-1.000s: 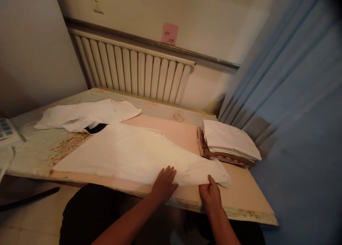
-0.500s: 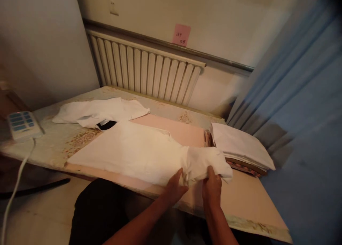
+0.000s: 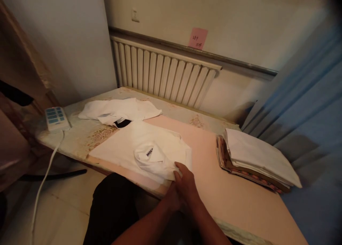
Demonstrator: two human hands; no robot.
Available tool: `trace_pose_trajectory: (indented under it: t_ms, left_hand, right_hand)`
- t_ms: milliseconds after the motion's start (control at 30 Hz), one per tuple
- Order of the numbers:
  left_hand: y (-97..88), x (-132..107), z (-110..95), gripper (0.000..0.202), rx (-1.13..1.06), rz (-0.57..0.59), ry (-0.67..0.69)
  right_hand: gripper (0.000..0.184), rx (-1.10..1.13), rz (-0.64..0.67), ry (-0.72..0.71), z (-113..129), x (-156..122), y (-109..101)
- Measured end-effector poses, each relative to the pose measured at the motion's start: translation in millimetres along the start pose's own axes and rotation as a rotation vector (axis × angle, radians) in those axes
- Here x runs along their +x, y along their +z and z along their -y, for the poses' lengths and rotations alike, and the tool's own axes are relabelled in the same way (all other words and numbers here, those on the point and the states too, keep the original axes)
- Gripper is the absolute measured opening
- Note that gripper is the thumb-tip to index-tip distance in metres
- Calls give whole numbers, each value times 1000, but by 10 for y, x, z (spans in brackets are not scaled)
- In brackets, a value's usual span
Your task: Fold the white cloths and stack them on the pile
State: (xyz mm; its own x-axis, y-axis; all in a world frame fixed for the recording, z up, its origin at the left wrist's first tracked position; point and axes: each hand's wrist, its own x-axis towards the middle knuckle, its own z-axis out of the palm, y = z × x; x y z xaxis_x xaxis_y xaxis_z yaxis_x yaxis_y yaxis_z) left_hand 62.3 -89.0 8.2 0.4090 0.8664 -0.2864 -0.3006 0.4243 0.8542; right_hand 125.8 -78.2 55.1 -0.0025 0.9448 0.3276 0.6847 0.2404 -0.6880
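A white T-shirt (image 3: pixel 120 150) lies spread over the pink board, with its near right part folded back onto itself. Dark printed letters show on the turned-over cloth. My right hand (image 3: pixel 185 181) is at the fold's right edge, its thumb and fingers curled on the fabric. Just below and partly behind it is my left hand (image 3: pixel 172 198), close to the table edge; its fingers are hidden. Farther back, another white garment (image 3: pixel 123 109) lies loosely, with a black patch at its near side.
The pink board (image 3: pixel 240 202) covers much of the patterned table (image 3: pixel 104 95). A stack of folded cloth (image 3: pixel 263 159) stands at the right beside a blue curtain (image 3: pixel 317 138). A power strip (image 3: pixel 56 118) sits at the left, its cord hanging down. A radiator (image 3: pixel 165 70) runs behind.
The shirt's right part has been turned over leftward onto the body, and the printed letters now show. My hands have come together near the front edge. The view has shifted left.
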Motion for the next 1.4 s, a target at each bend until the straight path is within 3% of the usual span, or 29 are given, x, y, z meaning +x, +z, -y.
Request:
trace_pose_trajectory:
  t_ms: [133, 300, 467, 633, 833, 900, 1000, 1133, 1400]
  left_hand:
    - [114, -6, -18, 34, -227, 31, -45]
    - [91, -42, -84, 30, -529, 64, -183]
    - [-90, -139, -219, 25, -620, -135, -165]
    - [-378, -255, -571, 28, -560, -382, -72]
    - [-979, -184, -993, 10, -379, -638, 82]
    - [-1149, -111, -1069, 4, -332, -671, 90]
    - [-1271, 6, -1109, 14, -269, -677, 67]
    - [-1179, 110, -1024, 31, -215, -623, 2]
    - [-602, 126, -696, 49, -169, -312, -102]
  right_hand:
    - [39, -9, -112, 99, -204, -84, -268]
    - [43, 66, 21, 143, -480, -394, -298]
    - [50, 73, 27, 34, -716, -608, -197]
    - [57, -7, -28, -38, -831, -654, -103]
    - [66, -141, -42, -94, -829, -630, -48]
    - [66, -199, -13, -138, -853, -601, -52]
    - [69, -314, -13, -193, -929, -569, -72]
    - [74, -446, -103, -256, -1064, -626, -198]
    - [76, -592, -176, -183, -1482, -1042, -757]
